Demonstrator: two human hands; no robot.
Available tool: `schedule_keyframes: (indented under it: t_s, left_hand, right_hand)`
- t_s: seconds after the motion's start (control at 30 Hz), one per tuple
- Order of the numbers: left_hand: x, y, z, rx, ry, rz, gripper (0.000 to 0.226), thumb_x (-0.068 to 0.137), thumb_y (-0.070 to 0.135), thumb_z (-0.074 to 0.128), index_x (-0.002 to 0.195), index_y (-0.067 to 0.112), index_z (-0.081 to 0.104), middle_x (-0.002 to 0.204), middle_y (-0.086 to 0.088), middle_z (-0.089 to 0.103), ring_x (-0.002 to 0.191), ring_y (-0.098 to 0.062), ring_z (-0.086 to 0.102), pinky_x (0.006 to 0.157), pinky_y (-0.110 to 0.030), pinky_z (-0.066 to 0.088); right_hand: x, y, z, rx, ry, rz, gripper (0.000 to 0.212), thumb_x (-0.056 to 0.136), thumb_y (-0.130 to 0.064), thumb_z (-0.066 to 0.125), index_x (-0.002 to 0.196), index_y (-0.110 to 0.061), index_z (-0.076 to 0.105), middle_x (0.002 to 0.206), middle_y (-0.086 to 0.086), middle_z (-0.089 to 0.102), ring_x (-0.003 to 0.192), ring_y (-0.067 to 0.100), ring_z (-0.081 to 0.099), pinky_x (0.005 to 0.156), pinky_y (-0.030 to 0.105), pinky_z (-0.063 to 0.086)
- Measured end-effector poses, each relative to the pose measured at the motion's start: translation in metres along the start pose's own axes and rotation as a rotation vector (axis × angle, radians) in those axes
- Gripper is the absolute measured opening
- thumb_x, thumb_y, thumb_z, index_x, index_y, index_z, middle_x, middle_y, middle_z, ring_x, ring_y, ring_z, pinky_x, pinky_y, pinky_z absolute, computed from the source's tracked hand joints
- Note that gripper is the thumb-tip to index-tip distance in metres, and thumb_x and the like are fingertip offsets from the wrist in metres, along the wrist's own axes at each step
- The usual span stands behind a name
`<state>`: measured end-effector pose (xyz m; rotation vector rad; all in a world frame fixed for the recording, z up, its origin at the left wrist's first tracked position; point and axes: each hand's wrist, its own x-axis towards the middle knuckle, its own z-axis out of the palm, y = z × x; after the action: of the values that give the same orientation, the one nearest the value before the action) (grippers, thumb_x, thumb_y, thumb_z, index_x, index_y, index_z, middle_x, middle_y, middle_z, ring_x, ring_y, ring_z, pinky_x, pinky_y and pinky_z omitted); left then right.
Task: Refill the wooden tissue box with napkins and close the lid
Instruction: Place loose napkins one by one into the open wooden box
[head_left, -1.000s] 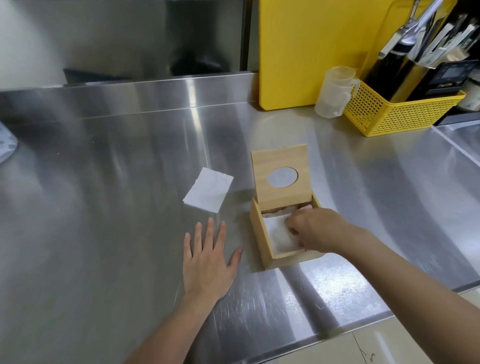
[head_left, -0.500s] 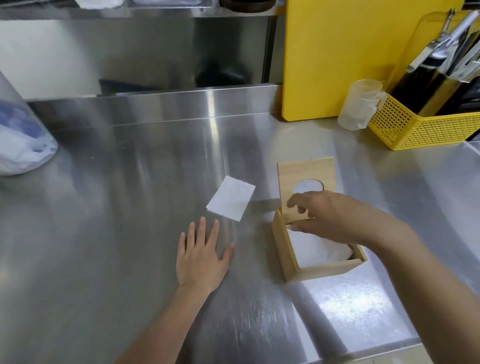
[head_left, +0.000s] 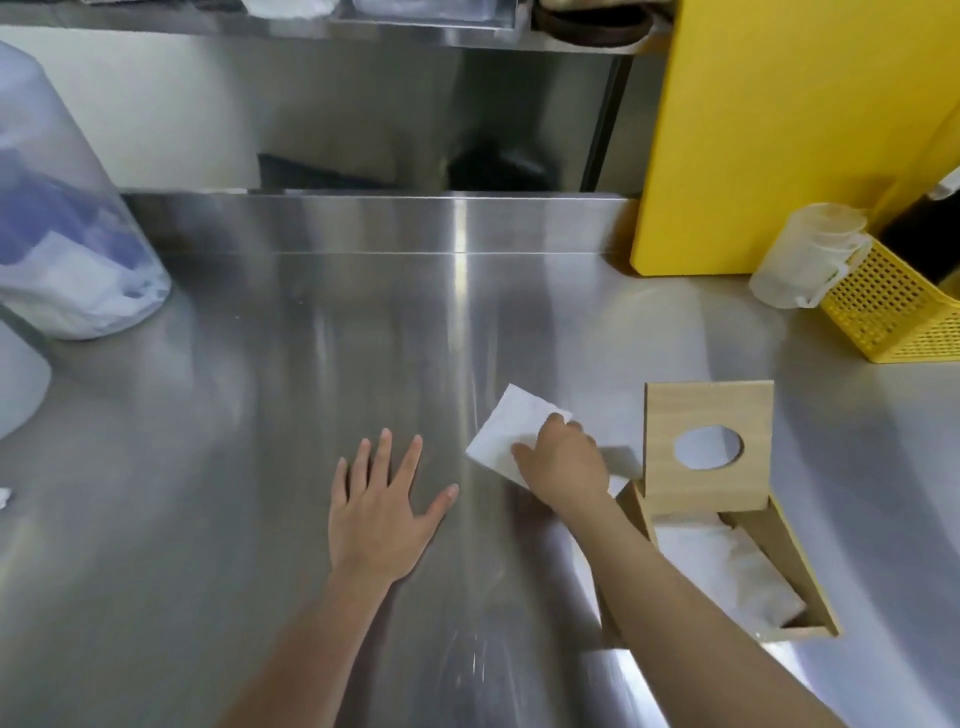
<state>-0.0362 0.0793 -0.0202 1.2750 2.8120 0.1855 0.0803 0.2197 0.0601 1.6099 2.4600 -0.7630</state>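
A wooden tissue box (head_left: 779, 535) stands on the steel counter at the right, with white napkins (head_left: 727, 571) inside. Its lid (head_left: 709, 447), which has a round hole, stands upright at the back. A folded white napkin (head_left: 506, 431) lies flat on the counter just left of the box. My right hand (head_left: 563, 462) rests on top of that napkin, fingers curled onto its right part. Whether the napkin is pinched or only touched I cannot tell. My left hand (head_left: 382, 506) lies flat on the counter, fingers spread, left of the napkin.
A yellow cutting board (head_left: 779, 135) leans at the back right. Beside it are a clear measuring cup (head_left: 805, 254) and a yellow mesh basket (head_left: 893, 306). A plastic bag of packs (head_left: 62, 234) sits at the far left. A raised steel ledge (head_left: 363, 218) runs along the back.
My right hand left the open box and moved left onto the loose napkin. The left hand stayed flat. The view shifted, so everything sits further right and lower.
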Motion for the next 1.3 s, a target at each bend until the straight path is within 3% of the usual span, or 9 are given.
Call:
schedule_keyframes:
  t_s: [0.17,0.37,0.47,0.57,0.7,0.9,1.03,1.1,1.3]
  left_hand:
    - [0.001,-0.001,0.0,0.005,0.009,0.004,0.076,0.079,0.075,0.021,0.14,0.031,0.031,0.148,-0.008,0.036,0.137,-0.029,0.03,0.109,-0.043,0.009]
    - [0.002,0.0,0.001,0.014,0.001,0.012,0.074,0.08,0.073,0.023,0.138,0.03,0.036,0.145,-0.01,0.041,0.134,-0.031,0.035,0.107,-0.046,0.014]
    - [0.003,0.0,0.003,0.022,-0.011,0.01,0.075,0.08,0.074,0.019,0.137,0.029,0.039,0.144,-0.011,0.043,0.133,-0.031,0.037,0.106,-0.046,0.016]
    - [0.002,0.0,0.003,0.025,-0.012,0.017,0.076,0.081,0.074,0.018,0.137,0.029,0.04,0.143,-0.011,0.044,0.132,-0.032,0.038,0.105,-0.046,0.016]
    - [0.003,0.001,0.002,0.02,-0.005,0.015,0.076,0.079,0.074,0.019,0.136,0.028,0.041,0.142,-0.012,0.045,0.131,-0.032,0.039,0.104,-0.046,0.016]
    - [0.0,0.002,0.0,0.012,0.009,0.012,0.083,0.075,0.077,0.007,0.142,0.031,0.028,0.151,-0.009,0.03,0.139,-0.029,0.024,0.111,-0.048,0.016]
    - [-0.002,0.004,-0.004,0.052,-0.045,0.033,0.088,0.071,0.078,-0.006,0.145,0.032,0.009,0.157,-0.007,0.013,0.143,-0.027,0.009,0.114,-0.046,0.008]
    - [-0.003,0.004,-0.005,0.056,-0.073,0.034,0.083,0.076,0.074,0.0,0.146,0.031,0.004,0.157,-0.007,0.007,0.144,-0.027,0.004,0.116,-0.045,0.006]
    - [-0.02,0.037,-0.004,0.029,-0.138,-0.001,0.08,0.083,0.069,0.016,0.147,0.024,-0.001,0.157,-0.012,0.001,0.143,-0.031,-0.003,0.115,-0.05,0.001]
  right_hand:
    - [0.023,-0.006,0.02,-0.079,0.016,0.064,0.051,0.088,-0.04,0.052,0.125,-0.006,0.043,0.128,0.016,0.044,0.119,0.033,0.042,0.1,0.041,0.034]
    - [0.037,-0.009,0.004,0.002,-0.187,-0.21,0.052,0.079,0.005,0.04,0.114,-0.027,0.063,0.138,-0.001,0.044,0.126,0.025,0.037,0.098,0.036,0.026]
    - [0.04,-0.005,0.002,0.067,-0.089,-0.085,0.04,0.081,-0.013,0.058,0.119,-0.021,0.054,0.128,0.005,0.051,0.119,0.026,0.044,0.087,0.037,0.027]
    - [0.04,-0.004,0.006,-0.056,-0.112,-0.022,0.05,0.08,-0.035,0.068,0.12,-0.016,0.046,0.122,0.006,0.055,0.117,0.027,0.047,0.091,0.038,0.027]
    - [0.039,-0.004,0.008,-0.075,-0.192,-0.038,0.021,0.085,-0.029,0.06,0.096,-0.016,0.048,0.107,0.007,0.062,0.11,0.029,0.052,0.085,0.037,0.028]
    - [0.016,0.0,-0.002,0.099,-0.183,-0.159,0.006,0.088,-0.008,0.05,0.088,-0.011,0.045,0.093,0.008,0.052,0.083,0.024,0.05,0.054,0.023,0.037]
    - [-0.013,0.002,-0.025,0.168,-0.133,-0.264,0.015,0.088,-0.009,0.052,0.103,-0.007,0.054,0.105,0.013,0.061,0.088,0.025,0.056,0.07,0.031,0.047]
    - [-0.026,0.006,-0.039,0.212,-0.113,-0.323,0.019,0.087,-0.01,0.054,0.106,-0.007,0.056,0.103,0.009,0.062,0.087,0.021,0.055,0.067,0.027,0.044]
    - [-0.05,0.044,-0.073,0.313,-0.154,-0.365,0.011,0.083,-0.015,0.064,0.088,-0.016,0.055,0.083,-0.003,0.058,0.078,0.015,0.054,0.062,0.021,0.042]
